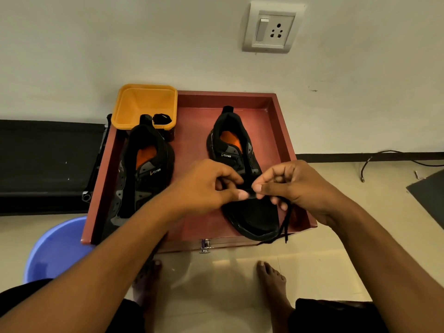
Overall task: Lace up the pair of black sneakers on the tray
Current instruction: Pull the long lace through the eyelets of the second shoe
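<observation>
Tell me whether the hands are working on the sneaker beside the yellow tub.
No, the left hand and right hand both pinch a black lace over the other sneaker.

**A:** Is anything readable showing up on the tray (228, 96)?

**B:** One brand word is appearing twice: "CLYMB", in pale capitals. It is sitting on the grey tongue of the left sneaker (141, 174), the one lying along the tray's left edge. The letters are slanting slightly upward, and a small yellowish mark is standing just before the C.

**A:** And the other shoe?

**B:** The right sneaker (230, 145), lying nearer the tray's right edge, is carrying the same "CLYMB" on its tongue. The same little mark is standing before it, and the letters there are showing smaller and running almost level.

**A:** Is any size number showing?

**B:** I am reading only that one word — both times on a tongue.
</observation>
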`<action>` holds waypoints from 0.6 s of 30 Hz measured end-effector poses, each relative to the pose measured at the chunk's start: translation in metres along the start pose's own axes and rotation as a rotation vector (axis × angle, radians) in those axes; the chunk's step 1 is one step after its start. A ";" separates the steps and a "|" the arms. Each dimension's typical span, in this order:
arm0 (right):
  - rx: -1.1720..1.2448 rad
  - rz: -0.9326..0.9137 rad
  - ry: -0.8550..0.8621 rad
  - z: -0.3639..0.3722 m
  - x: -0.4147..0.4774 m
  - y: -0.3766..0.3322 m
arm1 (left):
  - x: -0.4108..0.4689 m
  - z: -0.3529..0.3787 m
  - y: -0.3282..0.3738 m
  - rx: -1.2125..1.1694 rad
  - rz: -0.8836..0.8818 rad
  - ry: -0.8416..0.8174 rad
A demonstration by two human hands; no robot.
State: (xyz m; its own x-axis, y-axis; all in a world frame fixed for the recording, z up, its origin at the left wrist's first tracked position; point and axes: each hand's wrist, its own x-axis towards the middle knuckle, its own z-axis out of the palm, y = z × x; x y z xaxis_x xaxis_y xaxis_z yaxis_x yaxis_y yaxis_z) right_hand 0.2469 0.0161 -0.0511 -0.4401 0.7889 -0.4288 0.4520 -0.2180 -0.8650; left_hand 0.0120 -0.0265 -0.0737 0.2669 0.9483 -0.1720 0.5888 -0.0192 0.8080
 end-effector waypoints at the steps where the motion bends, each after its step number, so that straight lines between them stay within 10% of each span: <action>1: 0.014 -0.015 -0.022 0.004 0.001 -0.001 | 0.001 0.005 0.005 -0.014 0.028 -0.006; 18: -0.031 0.024 -0.027 -0.020 -0.002 0.002 | 0.001 -0.021 -0.022 -0.038 -0.068 -0.049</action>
State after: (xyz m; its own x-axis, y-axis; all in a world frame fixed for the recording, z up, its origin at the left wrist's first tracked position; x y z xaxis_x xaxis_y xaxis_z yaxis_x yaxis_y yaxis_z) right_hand 0.2638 0.0251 -0.0464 -0.4496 0.7680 -0.4562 0.4859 -0.2183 -0.8463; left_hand -0.0171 -0.0184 -0.0796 0.2648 0.9303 -0.2539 0.5780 0.0577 0.8140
